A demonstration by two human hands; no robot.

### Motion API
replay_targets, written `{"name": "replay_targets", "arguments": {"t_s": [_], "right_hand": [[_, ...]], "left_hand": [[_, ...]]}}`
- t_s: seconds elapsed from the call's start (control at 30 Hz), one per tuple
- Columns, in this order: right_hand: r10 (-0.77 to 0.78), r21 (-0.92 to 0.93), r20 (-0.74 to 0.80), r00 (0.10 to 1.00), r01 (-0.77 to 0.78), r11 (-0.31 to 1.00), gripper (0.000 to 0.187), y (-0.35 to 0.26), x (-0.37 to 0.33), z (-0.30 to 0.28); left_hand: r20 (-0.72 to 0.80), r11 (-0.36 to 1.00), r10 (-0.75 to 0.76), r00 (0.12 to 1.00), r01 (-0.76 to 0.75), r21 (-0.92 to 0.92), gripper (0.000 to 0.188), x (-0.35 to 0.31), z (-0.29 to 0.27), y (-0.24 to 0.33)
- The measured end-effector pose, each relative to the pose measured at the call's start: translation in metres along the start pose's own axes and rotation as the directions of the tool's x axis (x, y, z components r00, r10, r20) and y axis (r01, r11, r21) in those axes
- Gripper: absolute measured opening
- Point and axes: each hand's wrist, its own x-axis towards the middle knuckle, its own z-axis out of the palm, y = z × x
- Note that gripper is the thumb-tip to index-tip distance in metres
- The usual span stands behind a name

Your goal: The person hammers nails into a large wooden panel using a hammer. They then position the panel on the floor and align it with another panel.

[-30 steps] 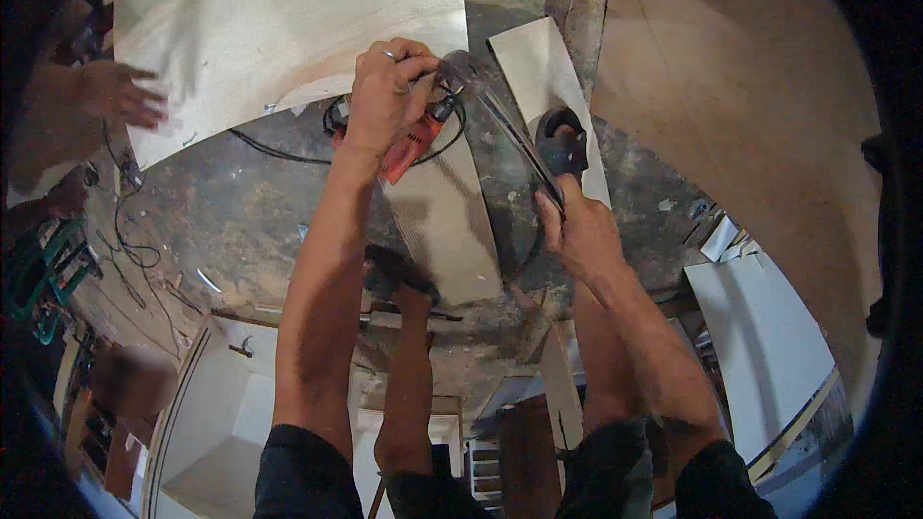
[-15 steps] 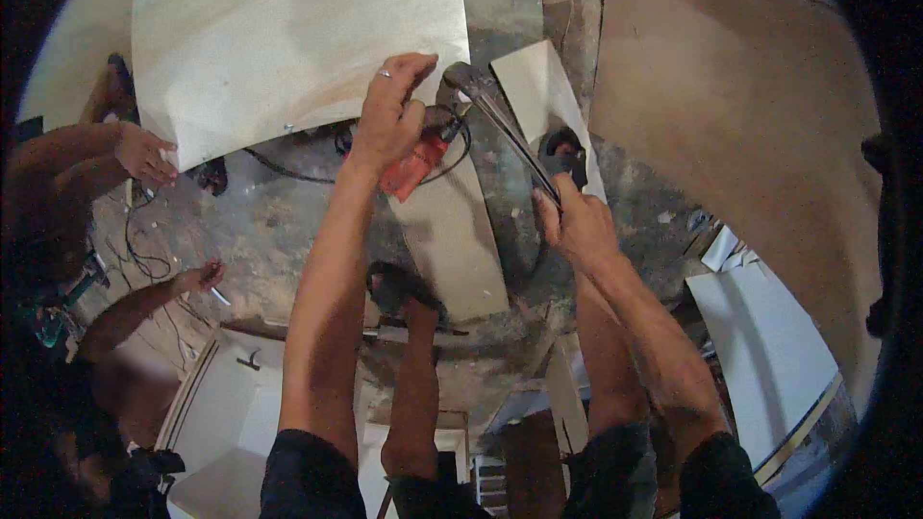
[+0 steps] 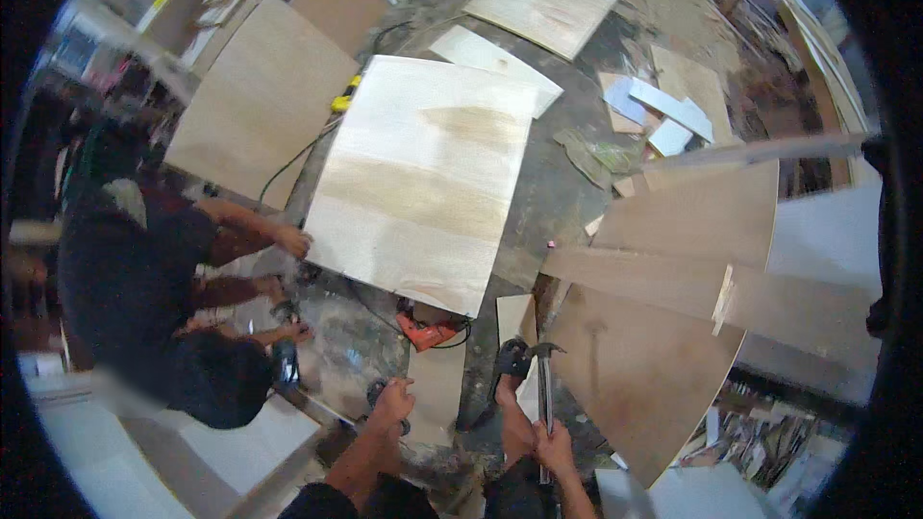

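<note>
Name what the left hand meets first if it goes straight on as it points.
Probably the red drill: the left hand aims up the picture toward it, across the narrow board. Hand height is unclear, so it could pass above both.

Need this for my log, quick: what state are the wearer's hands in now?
Left hand: partly curled; whether it holds something small cannot be told.
Right hand: closed, holding a hammer.

Dim light, pale panel (image 3: 413,183) brightest, faint shadow on brown board (image 3: 639,384), blurred dark edges
</note>
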Motion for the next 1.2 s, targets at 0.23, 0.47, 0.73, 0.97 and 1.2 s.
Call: {"name": "replay_targets", "arguments": {"t_s": [0.23,0.47,0.73,0.97,1.2], "right_hand": [[0.28,0.087,0.392,0.876,-0.339,0.937,0.032,0.006,-0.019,-0.046],[0.403,0.17,0.598,0.692,-0.602,0.781,0.022,0.006,-0.035,-0.012],[0.677,0.039,0.486,0.553,-0.787,0.615,0.017,-0.047,-0.039,-0.027],[0.604,0.061,0.487,0.631,-0.715,0.696,0.017,-0.033,-0.039,-0.017],[0.595,0.162,0.48,0.645,-0.732,0.662,0.024,-0.014,-0.056,-0.021]], "left_hand": [[0.009,0.932,-0.361,0.933,0.36,0.051,0.065,-0.008,-0.005,-0.094],[0.031,0.838,-0.54,0.841,0.533,0.119,0.098,0.095,0.034,-0.226],[-0.46,0.87,-0.489,0.741,0.447,-0.206,0.079,0.285,-0.049,-0.275],[-0.542,0.923,-0.384,0.748,0.334,-0.192,0.062,0.319,-0.034,-0.284],[-0.463,0.959,-0.269,0.845,0.191,-0.209,0.046,0.212,-0.016,-0.19]]}}
